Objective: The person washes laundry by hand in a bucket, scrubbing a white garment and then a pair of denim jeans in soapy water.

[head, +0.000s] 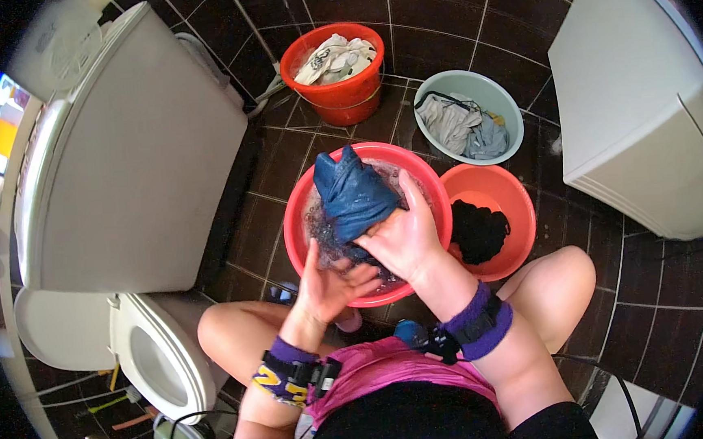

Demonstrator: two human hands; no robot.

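Note:
A wet, bunched dark-blue cloth (356, 195) is held up by my right hand (404, 234), its fingers partly hidden by the fabric. The cloth hangs over a pink-red plastic basin (292, 242) of sudsy water (388, 171). My left hand (338, 284) is over the near left part of the same basin, empty, with its fingers spread. Its fingertips are below the cloth and apart from it. More dark fabric seems to lie in the water, but the hands hide most of it.
An orange-red basin (520, 232) with black cloth (481, 232) adjoins on the right. Behind are a pale green basin (504, 89) of grey laundry and a red bucket (349, 103) of light laundry. Large white appliances (132, 149) flank both sides. A toilet (159, 361) stands at left.

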